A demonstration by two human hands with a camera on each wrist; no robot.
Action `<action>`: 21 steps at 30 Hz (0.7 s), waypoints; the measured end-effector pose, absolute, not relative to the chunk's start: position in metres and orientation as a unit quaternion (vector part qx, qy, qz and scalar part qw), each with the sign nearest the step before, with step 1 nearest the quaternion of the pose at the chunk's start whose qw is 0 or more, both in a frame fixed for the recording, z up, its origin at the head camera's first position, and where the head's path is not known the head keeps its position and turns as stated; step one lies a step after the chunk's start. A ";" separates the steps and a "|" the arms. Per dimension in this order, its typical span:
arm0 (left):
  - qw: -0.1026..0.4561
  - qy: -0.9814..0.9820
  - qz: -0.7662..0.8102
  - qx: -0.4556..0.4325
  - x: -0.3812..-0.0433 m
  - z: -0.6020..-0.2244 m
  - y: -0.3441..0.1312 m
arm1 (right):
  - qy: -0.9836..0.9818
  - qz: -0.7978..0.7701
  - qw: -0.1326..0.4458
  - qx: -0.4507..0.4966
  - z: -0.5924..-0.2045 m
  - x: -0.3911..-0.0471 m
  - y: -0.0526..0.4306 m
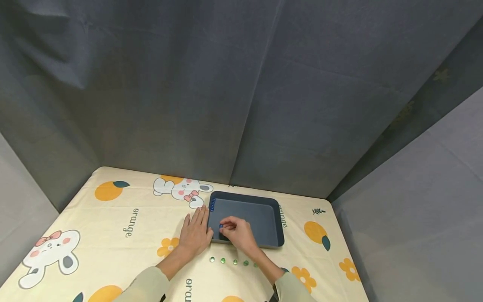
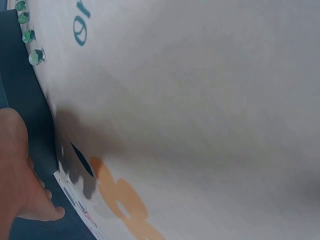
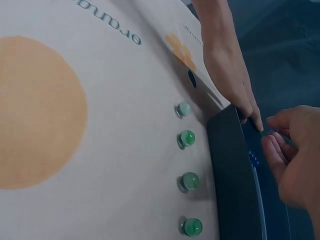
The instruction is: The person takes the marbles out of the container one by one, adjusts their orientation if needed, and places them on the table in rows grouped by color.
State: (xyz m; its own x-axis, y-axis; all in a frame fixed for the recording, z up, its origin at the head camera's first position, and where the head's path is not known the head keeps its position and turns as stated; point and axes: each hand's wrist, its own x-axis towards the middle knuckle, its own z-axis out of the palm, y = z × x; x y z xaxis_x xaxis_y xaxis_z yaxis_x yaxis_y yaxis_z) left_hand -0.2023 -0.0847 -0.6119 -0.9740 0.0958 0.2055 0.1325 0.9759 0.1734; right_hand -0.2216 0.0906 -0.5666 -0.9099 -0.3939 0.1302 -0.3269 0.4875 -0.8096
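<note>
A dark grey rectangular tray (image 1: 247, 222) lies on the patterned cloth. Along its left wall, near the far corner, sit several blue marbles (image 1: 212, 204) in a line. My right hand (image 1: 239, 235) is over the tray's near left part and pinches one blue marble (image 1: 221, 226) between thumb and fingertips. At the tray's left edge my left hand (image 1: 195, 233) rests with its fingers straight, the thumb against the rim. In front of the tray several green marbles (image 1: 235, 262) stand in a row on the cloth; the right wrist view shows these green marbles (image 3: 190, 181) as clear glass.
The cream tablecloth (image 1: 147, 251) bears printed rabbits, oranges, flowers and words. Grey curtain (image 1: 181, 92) hangs behind the table's far edge, with lighter panels (image 1: 426, 201) at the sides. My right forearm passes over the right end of the green row.
</note>
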 end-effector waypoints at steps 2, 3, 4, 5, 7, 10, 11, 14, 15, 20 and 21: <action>0.099 -0.989 -0.091 -0.059 -0.202 -0.611 -0.085 | 0.861 -0.461 0.042 -0.210 -0.565 -0.216 0.090; 0.101 -0.989 -0.092 -0.061 -0.202 -0.611 -0.085 | 0.861 -0.461 0.042 -0.212 -0.565 -0.214 0.091; 0.102 -0.989 -0.092 -0.061 -0.202 -0.611 -0.085 | 0.860 -0.462 0.040 -0.215 -0.565 -0.211 0.091; 0.103 -0.988 -0.093 -0.061 -0.202 -0.611 -0.085 | 0.859 -0.462 0.040 -0.217 -0.565 -0.208 0.091; 0.101 -0.989 -0.092 -0.061 -0.202 -0.611 -0.085 | 0.857 -0.463 0.039 -0.222 -0.565 -0.203 0.092; 0.097 -0.989 -0.095 -0.059 -0.201 -0.612 -0.084 | 0.854 -0.468 0.042 -0.226 -0.565 -0.193 0.094; 0.096 -0.989 -0.097 -0.059 -0.201 -0.612 -0.084 | 0.851 -0.472 0.046 -0.225 -0.566 -0.189 0.095; 0.099 -0.989 -0.096 -0.060 -0.201 -0.612 -0.084 | 0.846 -0.480 0.059 -0.226 -0.570 -0.179 0.097; 0.100 -0.989 -0.094 -0.061 -0.201 -0.613 -0.084 | 0.843 -0.483 0.064 -0.226 -0.571 -0.175 0.098; 0.101 -0.989 -0.094 -0.060 -0.202 -0.611 -0.085 | 0.839 -0.483 0.075 -0.239 -0.583 -0.160 0.100; 0.103 -0.988 -0.096 -0.060 -0.202 -0.611 -0.085 | 0.838 -0.483 0.075 -0.244 -0.586 -0.158 0.100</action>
State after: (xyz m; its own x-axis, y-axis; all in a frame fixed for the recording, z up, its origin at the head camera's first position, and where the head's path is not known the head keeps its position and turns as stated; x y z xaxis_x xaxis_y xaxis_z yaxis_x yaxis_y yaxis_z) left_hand -0.2015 -0.0854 -0.6114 -0.9719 0.0980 0.2141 0.1374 0.9744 0.1777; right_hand -0.1576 0.0998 -0.5857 -0.8699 -0.4809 0.1096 -0.3362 0.4155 -0.8452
